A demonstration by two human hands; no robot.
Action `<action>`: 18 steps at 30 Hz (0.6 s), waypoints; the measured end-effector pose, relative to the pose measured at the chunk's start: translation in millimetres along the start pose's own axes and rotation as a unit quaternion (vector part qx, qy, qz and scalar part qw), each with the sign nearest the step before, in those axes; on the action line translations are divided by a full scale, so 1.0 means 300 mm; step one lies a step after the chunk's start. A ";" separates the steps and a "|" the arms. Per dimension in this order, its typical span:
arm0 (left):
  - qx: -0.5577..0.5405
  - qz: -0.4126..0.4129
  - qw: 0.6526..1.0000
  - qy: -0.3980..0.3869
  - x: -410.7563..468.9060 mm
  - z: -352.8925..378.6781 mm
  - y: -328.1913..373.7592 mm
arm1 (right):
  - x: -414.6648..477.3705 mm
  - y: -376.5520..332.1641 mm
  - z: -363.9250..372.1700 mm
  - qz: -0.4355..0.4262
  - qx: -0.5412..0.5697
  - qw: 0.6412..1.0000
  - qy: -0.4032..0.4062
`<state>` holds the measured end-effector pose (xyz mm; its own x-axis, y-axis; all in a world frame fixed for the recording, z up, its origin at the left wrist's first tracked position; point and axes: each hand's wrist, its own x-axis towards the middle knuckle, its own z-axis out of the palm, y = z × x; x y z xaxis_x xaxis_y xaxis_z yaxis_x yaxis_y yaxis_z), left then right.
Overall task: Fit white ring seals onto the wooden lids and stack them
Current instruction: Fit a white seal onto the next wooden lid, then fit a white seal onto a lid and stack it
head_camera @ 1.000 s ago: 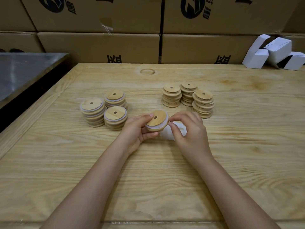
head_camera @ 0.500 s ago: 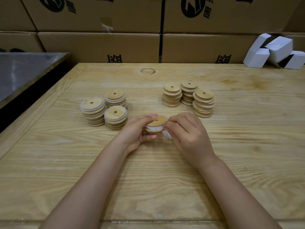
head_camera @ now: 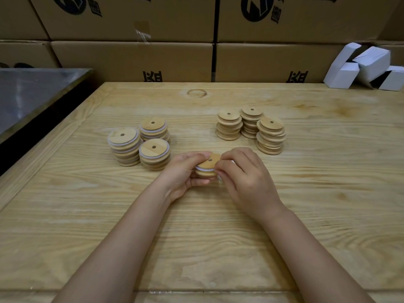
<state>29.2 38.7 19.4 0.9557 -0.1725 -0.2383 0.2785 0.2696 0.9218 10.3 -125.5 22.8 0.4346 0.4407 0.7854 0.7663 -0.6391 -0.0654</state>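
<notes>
Now your left hand (head_camera: 183,171) and right hand (head_camera: 244,178) both pinch one round, smooth wooden lid (head_camera: 208,164) at the middle of the grainy table (head_camera: 218,237), a white ring seal (head_camera: 204,169) banding its edge. Leftward stand sealed stacks (head_camera: 140,145), rightward bare stacks (head_camera: 251,127); closed cardboard boxes (head_camera: 131,60) line the back.

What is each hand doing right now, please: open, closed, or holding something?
Left hand: closed, holding the wooden lid.
Right hand: closed, pinching the white ring seal at the lid's edge.
</notes>
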 end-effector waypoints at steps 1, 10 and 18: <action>-0.004 0.004 1.000 -0.004 0.000 -0.001 0.000 | 0.000 0.002 0.001 0.016 0.020 1.000 -0.004; -0.045 0.082 0.993 -0.077 -0.016 -0.014 0.000 | -0.008 0.017 0.011 0.311 0.260 0.911 -0.067; 0.047 0.148 0.982 -0.108 -0.030 -0.008 -0.017 | -0.017 0.034 0.020 0.290 0.218 0.928 -0.081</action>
<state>19.4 41.3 16.1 0.9481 -0.2998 0.1060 -0.0285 0.2519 0.9673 18.9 -130.5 14.4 0.8724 0.2140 0.4394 0.4844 -0.4977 -0.7195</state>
